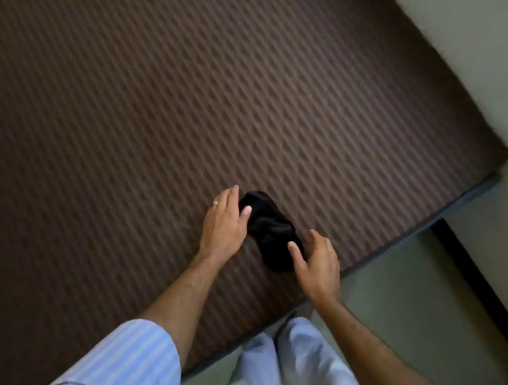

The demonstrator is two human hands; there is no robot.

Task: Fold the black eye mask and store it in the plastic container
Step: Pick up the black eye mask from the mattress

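The black fabric eye mask (270, 232), bunched into a soft oblong, lies on the brown ribbed mattress (178, 92) near its front edge, well in from the corner. It looks light and limp, likely to crumple or spring open rather than hold a crease, so it is best pinched at its two ends and pressed flat. The left hand (223, 223) rests open against its far-left end, fingertips touching the cloth; the right hand (316, 263) sits open at its near end, thumb on the fabric. Neither grips it. No plastic container is visible.
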